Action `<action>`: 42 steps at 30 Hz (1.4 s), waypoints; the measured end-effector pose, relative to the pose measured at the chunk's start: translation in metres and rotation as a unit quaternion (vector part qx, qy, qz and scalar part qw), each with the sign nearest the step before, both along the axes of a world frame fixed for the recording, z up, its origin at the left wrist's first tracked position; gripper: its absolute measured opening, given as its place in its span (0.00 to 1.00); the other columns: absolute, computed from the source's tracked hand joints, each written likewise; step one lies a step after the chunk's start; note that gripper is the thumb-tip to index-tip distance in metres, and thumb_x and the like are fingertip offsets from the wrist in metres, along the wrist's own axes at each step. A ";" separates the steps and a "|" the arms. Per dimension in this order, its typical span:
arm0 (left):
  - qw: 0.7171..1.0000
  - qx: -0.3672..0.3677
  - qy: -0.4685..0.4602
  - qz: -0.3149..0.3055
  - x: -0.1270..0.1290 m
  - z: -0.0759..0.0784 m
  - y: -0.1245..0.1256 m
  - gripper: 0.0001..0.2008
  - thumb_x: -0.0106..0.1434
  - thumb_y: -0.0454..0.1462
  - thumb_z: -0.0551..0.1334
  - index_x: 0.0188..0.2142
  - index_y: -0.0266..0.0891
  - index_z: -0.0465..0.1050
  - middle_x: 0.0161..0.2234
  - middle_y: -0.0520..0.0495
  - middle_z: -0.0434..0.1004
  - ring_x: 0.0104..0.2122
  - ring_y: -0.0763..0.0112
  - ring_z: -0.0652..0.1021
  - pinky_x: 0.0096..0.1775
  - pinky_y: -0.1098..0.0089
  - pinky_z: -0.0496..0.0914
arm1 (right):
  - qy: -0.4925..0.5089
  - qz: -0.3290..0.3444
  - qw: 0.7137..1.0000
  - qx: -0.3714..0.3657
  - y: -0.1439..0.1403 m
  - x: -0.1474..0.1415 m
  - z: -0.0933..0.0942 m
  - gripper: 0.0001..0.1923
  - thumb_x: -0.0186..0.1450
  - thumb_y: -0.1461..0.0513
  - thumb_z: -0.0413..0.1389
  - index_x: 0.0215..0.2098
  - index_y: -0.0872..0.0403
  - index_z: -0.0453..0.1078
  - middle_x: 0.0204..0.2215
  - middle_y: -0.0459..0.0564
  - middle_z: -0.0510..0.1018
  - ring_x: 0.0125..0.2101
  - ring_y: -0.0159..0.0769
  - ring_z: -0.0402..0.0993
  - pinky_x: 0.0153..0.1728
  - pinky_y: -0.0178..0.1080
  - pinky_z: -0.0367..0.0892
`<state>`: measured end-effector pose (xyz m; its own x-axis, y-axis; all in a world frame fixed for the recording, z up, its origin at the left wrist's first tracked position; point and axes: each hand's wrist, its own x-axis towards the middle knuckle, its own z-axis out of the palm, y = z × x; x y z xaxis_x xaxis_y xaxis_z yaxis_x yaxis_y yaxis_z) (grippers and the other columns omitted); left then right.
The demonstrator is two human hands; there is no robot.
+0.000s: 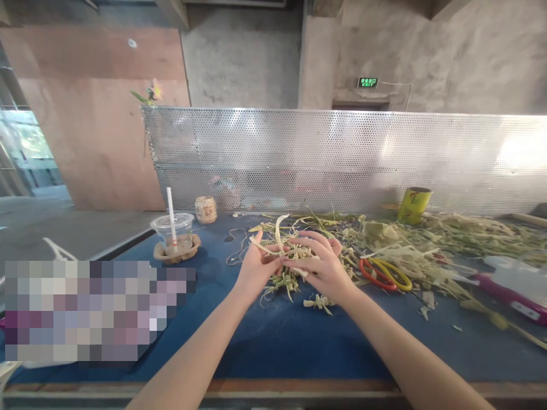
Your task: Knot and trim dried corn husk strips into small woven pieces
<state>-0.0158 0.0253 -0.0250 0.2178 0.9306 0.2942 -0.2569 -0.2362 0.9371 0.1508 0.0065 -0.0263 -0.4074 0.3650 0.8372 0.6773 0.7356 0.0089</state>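
Both hands meet over the middle of the blue tabletop. My left hand is closed, thumb and fingers pinching a pale dried leaf strip whose free end curls upward. My right hand closes on the same strip from the other side, its fingertips close to my left thumb. The exact grip between the fingers is partly hidden. Beneath and behind them lies a tangled bunch of greenish-yellow dried plant strands. A small loose tuft rests just in front of the right hand.
Scissors with red and yellow handles lie right of my hands, beside a spread heap of dried strands. A yellow-green can, a magenta-handled tool, a wrapped jar and a plastic cup with straw stand around. A perforated metal panel closes the back.
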 end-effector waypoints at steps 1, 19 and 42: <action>1.000 0.020 0.012 -0.005 0.000 0.000 0.000 0.51 0.50 0.32 0.66 0.61 0.38 0.28 0.36 0.44 0.73 0.18 0.81 0.67 0.22 0.73 0.64 | 0.025 0.010 0.999 -0.038 0.001 -0.001 0.000 0.09 0.60 0.64 0.54 0.33 0.44 0.74 0.45 0.46 0.72 0.48 0.42 0.63 0.46 0.49 0.52; 0.995 0.080 0.059 0.024 0.000 0.003 -0.002 0.49 0.50 0.34 0.65 0.61 0.43 0.33 0.33 0.46 0.74 0.21 0.76 0.70 0.23 0.72 0.66 | 0.410 0.148 0.795 -0.422 0.012 -0.009 -0.003 0.09 0.49 0.60 0.60 0.26 0.55 0.66 0.20 0.42 0.73 0.22 0.27 0.69 0.27 0.34 0.65; 0.978 -0.171 -0.116 -0.019 -0.003 0.007 -0.001 0.44 0.47 0.22 0.65 0.60 0.34 0.45 0.34 0.42 0.77 0.25 0.76 0.75 0.20 0.79 0.66 | 0.228 0.207 0.863 -0.401 0.008 0.013 0.007 0.18 0.62 0.59 0.47 0.51 0.51 0.60 0.32 0.49 0.76 0.29 0.31 0.71 0.32 0.38 0.68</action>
